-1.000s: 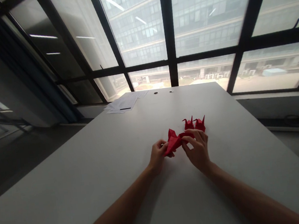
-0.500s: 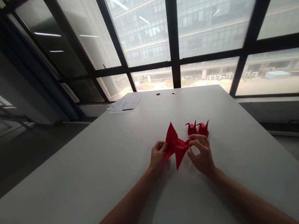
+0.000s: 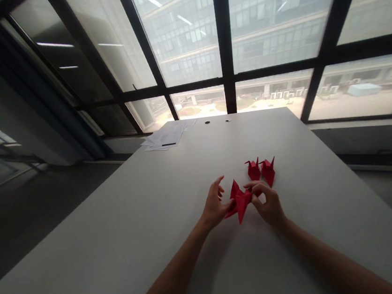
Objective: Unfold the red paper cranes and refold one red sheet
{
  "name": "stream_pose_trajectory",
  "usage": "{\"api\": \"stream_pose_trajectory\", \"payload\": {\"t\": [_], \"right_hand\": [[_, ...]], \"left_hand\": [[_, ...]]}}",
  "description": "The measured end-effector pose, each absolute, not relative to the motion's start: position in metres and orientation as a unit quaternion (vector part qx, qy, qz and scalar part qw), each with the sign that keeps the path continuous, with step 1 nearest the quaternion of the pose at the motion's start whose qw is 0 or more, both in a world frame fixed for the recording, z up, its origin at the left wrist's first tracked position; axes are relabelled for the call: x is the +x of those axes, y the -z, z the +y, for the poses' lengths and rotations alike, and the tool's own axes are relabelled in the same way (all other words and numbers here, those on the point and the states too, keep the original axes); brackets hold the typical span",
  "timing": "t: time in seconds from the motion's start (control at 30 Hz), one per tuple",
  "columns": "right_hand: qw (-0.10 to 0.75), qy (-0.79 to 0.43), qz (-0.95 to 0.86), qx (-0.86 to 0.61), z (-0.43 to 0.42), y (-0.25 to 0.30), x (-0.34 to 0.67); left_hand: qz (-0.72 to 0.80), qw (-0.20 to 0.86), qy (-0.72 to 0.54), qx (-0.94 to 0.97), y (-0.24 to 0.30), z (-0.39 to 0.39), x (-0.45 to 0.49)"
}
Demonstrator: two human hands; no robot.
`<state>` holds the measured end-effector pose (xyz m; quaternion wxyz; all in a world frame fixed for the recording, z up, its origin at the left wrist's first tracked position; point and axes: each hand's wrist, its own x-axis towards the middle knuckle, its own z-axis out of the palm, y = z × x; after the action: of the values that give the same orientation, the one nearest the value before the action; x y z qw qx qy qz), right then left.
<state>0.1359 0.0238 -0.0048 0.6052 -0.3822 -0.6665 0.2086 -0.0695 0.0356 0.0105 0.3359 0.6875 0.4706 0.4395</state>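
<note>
A partly folded red origami crane is between my hands, low over the white table. My right hand pinches its right end between thumb and fingertips, which hide that end. On the other side, my left hand is open, its fingers spread upward and its thumb touching the paper's left part. Just beyond my right hand stand two finished-looking red paper cranes, a left one and a right one, side by side with their thin points up.
The long white table stretches toward large windows with dark frames. Loose white paper sheets lie at its far left corner, a small dark strip on them. Two small round holes are near the far edge. A dark curtain hangs at left.
My left hand has loosened from the paper and its fingers have spread. The crane has moved slightly right and its upper flap stands lower. My right hand keeps its pinch.
</note>
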Motion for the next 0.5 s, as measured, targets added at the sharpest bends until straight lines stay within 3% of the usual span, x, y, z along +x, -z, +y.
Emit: {"api": "stream_pose_trajectory", "payload": {"t": [0.1,0.3,0.5], "right_hand": [[0.589,-0.262,-0.669,-0.37,0.023,0.005,0.135],[0.584,-0.29,-0.657,-0.38,0.025,0.01,0.135],[0.581,-0.263,-0.651,-0.412,0.028,0.014,0.136]], "left_hand": [[0.41,0.259,-0.41,0.772,-0.021,0.037,-0.072],[0.322,0.393,-0.396,0.765,-0.027,0.029,-0.065],[0.358,0.414,-0.409,0.73,-0.02,0.028,-0.059]]}}
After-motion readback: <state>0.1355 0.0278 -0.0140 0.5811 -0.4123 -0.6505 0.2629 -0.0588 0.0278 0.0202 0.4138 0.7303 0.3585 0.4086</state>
